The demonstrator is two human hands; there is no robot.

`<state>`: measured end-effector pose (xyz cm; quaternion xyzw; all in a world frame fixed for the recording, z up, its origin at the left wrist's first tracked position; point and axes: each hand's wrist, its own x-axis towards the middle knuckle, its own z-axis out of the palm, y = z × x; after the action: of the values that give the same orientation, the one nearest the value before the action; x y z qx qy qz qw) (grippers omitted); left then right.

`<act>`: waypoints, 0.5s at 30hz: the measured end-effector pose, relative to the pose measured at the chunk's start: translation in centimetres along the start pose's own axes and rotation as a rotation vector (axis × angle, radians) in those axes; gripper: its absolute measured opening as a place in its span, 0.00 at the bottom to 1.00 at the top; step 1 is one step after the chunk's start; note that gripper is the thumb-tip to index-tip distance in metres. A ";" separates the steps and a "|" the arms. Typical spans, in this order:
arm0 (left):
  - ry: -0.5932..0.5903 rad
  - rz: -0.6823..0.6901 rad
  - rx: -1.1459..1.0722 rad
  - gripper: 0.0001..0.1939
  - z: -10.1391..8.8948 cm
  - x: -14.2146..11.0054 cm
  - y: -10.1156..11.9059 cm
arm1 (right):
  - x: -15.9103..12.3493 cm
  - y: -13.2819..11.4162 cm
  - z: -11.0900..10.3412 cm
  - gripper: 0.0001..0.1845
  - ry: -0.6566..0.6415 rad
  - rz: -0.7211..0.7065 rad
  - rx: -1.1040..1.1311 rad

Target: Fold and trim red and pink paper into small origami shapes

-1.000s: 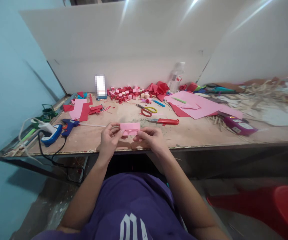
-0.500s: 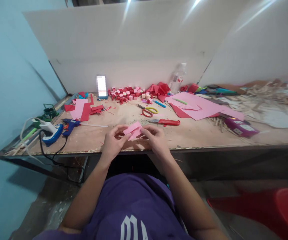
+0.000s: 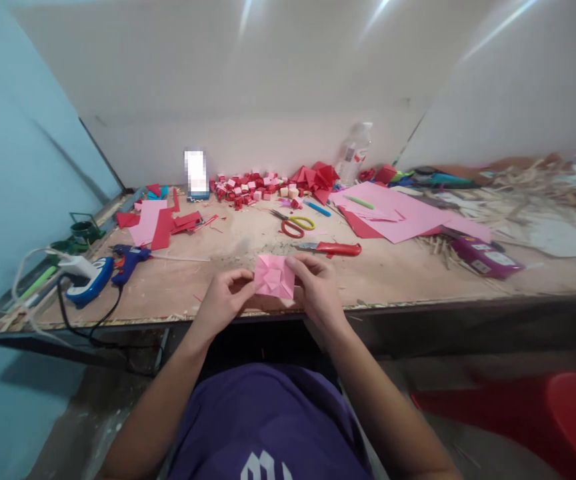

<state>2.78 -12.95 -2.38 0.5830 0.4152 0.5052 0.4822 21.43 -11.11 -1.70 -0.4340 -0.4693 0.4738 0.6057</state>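
A square of creased pink paper [image 3: 275, 276] is held up over the front edge of the table, its folded face showing a small raised square in the middle. My left hand [image 3: 227, 297] pinches its left edge between thumb and fingers. On the other side, my right hand [image 3: 317, 283] grips the right edge, thumb near the upper corner. Just beyond the paper lie a red-handled utility knife [image 3: 335, 249] and scissors [image 3: 293, 225] with yellow and red handles.
Small folded red and pink paper cubes [image 3: 251, 188] are heaped at the back. Pink sheets [image 3: 393, 217] lie right, near a clear bottle [image 3: 355, 155]. A blue glue gun [image 3: 129, 261] and a power strip [image 3: 91, 280] with cables sit left. A red chair [image 3: 568, 413] stands lower right.
The pink paper has been opened from a narrower folded shape into a flat square facing me. My hands have moved slightly apart, and the view has shifted a little.
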 end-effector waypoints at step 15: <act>0.087 -0.094 0.290 0.15 0.0 -0.4 -0.7 | -0.2 -0.4 -0.2 0.16 -0.085 0.017 -0.326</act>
<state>2.70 -13.17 -3.15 0.6039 0.5313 0.4415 0.3975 21.63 -11.44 -1.38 -0.5100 -0.5614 0.4146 0.5028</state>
